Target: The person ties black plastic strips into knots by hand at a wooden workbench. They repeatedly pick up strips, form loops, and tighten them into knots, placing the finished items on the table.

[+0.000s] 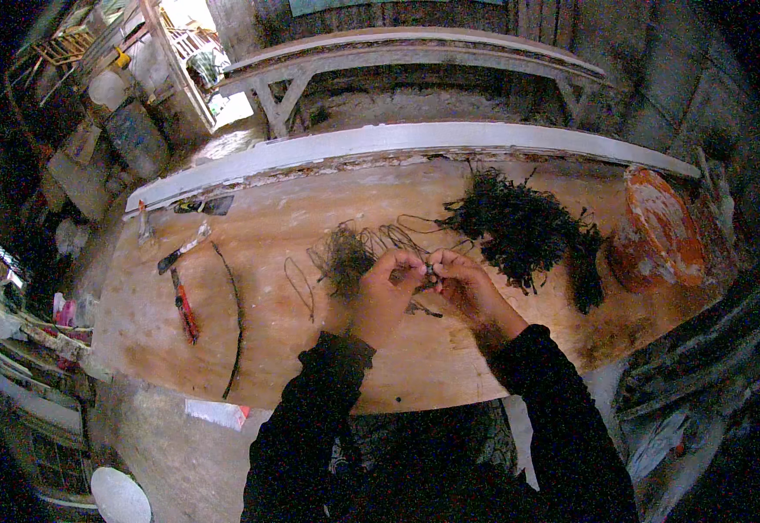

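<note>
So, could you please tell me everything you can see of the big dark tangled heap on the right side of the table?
The dark heap is a loose, bushy mass of thin black strands, wiry or fibrous; the exact material cannot be told. It lies flat on the wooden tabletop, right of both hands, with stray ends sticking out and a denser clump trailing toward the near edge. A reddish round vessel stands just beyond it on the right. Neither hand touches it.

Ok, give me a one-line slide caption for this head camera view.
Left hand and right hand pinch a thin wire piece over a wooden workbench, beside a dark wire pile and red-handled tool.
</note>
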Available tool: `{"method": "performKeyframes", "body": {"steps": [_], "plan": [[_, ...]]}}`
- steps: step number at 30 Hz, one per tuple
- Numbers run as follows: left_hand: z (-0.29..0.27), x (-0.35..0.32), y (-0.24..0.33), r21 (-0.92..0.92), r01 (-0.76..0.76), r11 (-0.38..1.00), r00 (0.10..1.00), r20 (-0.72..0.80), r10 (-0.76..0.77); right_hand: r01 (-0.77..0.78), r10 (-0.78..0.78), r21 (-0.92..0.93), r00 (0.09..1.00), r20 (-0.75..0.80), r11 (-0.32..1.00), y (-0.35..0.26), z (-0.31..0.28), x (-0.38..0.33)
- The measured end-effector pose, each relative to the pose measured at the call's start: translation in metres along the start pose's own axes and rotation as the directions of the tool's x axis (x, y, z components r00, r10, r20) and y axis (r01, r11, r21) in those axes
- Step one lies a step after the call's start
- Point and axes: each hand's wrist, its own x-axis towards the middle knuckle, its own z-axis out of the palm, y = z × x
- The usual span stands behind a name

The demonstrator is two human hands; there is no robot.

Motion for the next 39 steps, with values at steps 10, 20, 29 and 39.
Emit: {"method": "performKeyframes", "body": {"steps": [10, 20, 29, 39], "plan": [[0.000, -0.001, 0.007, 0.104, -0.155, 0.982, 0.984, -0.070, 0.162, 0.054, -0.054, 0.074, 0.999, -0.004, 0.996, 0.005, -0.001, -0.002], [0.006, -0.004, 0.011, 0.014, 0.043, 0.999, 0.992, -0.123, -0.041, 0.094, -0.100, -0.067, 0.990, -0.095, 0.993, 0.006, 0.001, -0.002], [0.004, -0.005, 0.008, -0.101, 0.017, 0.995, 0.999, -0.048, -0.022, 0.180, -0.183, -0.197, 0.983, 0.003, 0.964, 0.001, -0.003, -0.002], [-0.001, 0.004, -0.006, -0.127, 0.029, 0.991, 0.997, 0.071, -0.020, 0.104, -0.106, -0.076, 0.994, -0.021, 0.992, 0.000, -0.001, -0.002]]}}
